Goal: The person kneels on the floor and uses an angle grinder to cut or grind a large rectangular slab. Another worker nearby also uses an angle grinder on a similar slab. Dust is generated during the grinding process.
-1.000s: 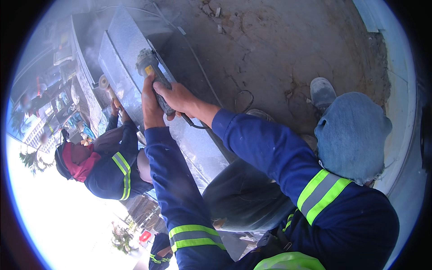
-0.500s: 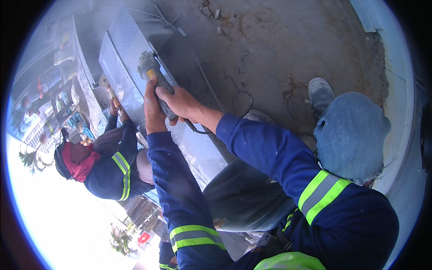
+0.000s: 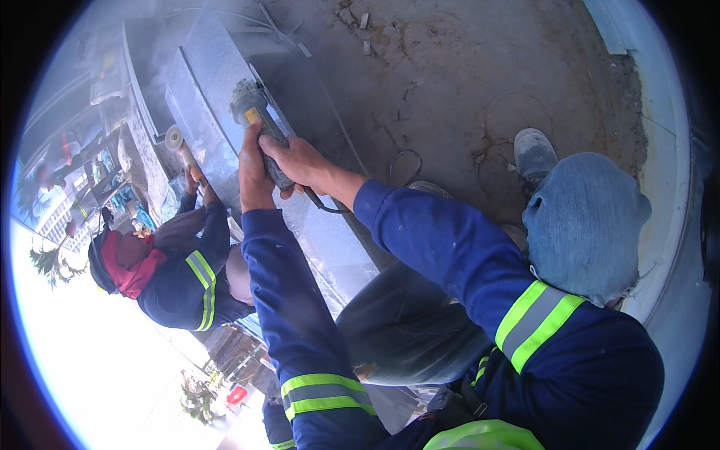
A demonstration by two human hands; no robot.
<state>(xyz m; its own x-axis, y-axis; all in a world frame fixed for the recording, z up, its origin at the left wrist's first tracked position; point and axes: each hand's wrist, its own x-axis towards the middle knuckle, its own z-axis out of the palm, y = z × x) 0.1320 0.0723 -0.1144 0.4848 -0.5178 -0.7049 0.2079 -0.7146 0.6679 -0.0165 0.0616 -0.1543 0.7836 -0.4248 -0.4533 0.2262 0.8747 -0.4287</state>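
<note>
Both of my hands are wrapped round the dark body of an angle grinder (image 3: 275,150). My left hand (image 3: 255,169) grips it on the left side near the yellow label, its thumb along the body. From the right, my right hand (image 3: 304,163) closes over the rear part, where a black cord trails off. The grinder's dusty head points up and away over a long grey slab (image 3: 217,82); its disc is hard to make out. Whether the tool touches the slab I cannot tell.
At left a co-worker in a dark reflective-striped jacket (image 3: 176,292) holds another grinder with a round disc (image 3: 174,138) against the slab edge. Dust hangs around the far end. A cord loop (image 3: 406,166) and rubble (image 3: 365,20) lie on the dirt floor. A pale wall (image 3: 667,172) stands at right.
My hands and the grinder have shifted slightly toward the far left. The dust near the slab's far end looks thicker.
</note>
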